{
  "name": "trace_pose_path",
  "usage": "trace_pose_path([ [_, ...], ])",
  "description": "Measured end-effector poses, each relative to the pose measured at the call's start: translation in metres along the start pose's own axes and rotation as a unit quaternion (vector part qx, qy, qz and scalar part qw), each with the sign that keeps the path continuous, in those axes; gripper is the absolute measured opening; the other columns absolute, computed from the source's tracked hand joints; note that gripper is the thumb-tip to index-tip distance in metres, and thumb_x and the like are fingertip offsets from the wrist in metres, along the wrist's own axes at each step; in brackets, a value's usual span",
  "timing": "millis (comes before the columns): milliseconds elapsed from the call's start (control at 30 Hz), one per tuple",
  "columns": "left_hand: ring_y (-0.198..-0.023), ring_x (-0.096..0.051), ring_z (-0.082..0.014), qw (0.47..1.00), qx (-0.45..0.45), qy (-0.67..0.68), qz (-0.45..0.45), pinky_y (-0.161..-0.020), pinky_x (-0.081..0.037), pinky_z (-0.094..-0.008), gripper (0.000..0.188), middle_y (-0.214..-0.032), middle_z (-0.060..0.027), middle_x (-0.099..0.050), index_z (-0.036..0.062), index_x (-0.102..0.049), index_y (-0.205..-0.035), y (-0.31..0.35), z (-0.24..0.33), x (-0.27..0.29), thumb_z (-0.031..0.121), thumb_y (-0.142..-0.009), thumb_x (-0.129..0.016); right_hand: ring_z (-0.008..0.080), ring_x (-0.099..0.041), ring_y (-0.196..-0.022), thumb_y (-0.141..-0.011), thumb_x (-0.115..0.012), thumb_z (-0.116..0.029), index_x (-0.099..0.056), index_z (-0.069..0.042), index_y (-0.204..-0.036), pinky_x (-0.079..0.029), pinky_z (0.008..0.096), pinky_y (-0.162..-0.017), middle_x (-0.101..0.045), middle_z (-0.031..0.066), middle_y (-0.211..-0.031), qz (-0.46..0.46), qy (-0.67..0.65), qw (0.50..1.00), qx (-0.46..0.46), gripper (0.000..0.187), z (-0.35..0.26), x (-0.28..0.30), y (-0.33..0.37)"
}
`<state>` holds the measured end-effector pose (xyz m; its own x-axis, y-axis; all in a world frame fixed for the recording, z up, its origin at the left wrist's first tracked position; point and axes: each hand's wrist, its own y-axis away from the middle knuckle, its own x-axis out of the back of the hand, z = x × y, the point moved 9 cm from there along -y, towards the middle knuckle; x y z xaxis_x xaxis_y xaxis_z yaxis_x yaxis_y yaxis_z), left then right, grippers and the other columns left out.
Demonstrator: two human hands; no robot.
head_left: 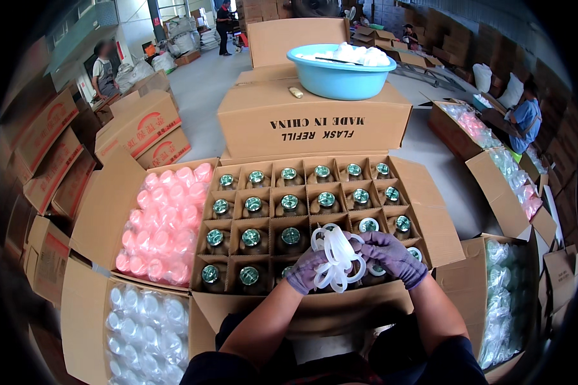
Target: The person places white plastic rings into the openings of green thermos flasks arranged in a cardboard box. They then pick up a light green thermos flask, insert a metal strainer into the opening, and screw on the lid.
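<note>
My left hand (307,271), in a grey-purple glove, is closed round a bunch of white translucent plastic rings (336,256). From the right, my gloved right hand (392,258) meets the bunch with its fingertips closed at the rings' edge. Both hands are over the near right part of an open carton (302,301) split by cardboard dividers. Glass flask refills with shiny green tops (291,235) stand upright in its cells. White rings sit round a few tops on the right, such as one flask top (368,225); my hands hide some near cells.
A light-blue basin (340,80) of white pieces rests on a closed carton (315,128) beyond. At left are cartons of pink wrapped items (167,221) and clear wrapped items (148,321); at right, a carton of greenish wrapped items (502,301). Several people work farther off.
</note>
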<state>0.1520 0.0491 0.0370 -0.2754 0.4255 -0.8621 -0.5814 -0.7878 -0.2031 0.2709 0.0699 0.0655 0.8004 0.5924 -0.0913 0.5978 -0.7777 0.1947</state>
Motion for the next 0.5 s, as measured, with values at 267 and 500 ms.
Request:
trace_pose_path([
  [267,-0.118,-0.058,-0.0352,0.984,-0.045,0.036,0.167,-0.095,-0.051,-0.0523,0.056,-0.137,-0.0191,-0.054,0.0051,-0.047,-0.138,-0.006,0.003,0.079,0.025,-0.089,-0.065,0.0208,-0.071,-0.083,-0.095,-0.057,-0.017,-0.064,-0.002,-0.12,-0.056,0.0326,-0.072,-0.073,0.0142,-0.1,0.395,0.273,0.872,0.094,0.03,-0.012,0.169,0.022],
  [500,-0.11,-0.063,-0.0327,0.595,-0.212,-0.754,0.178,-0.096,-0.051,-0.0404,0.054,-0.119,-0.0145,-0.065,0.0047,-0.06,-0.124,0.009,0.059,0.026,0.006,-0.072,-0.077,0.0355,-0.067,-0.099,-0.091,-0.058,-0.031,-0.07,-0.009,-0.116,-0.052,0.0415,-0.089,-0.069,0.0205,-0.107,0.41,0.32,0.851,-0.077,0.035,0.026,0.228,0.031],
])
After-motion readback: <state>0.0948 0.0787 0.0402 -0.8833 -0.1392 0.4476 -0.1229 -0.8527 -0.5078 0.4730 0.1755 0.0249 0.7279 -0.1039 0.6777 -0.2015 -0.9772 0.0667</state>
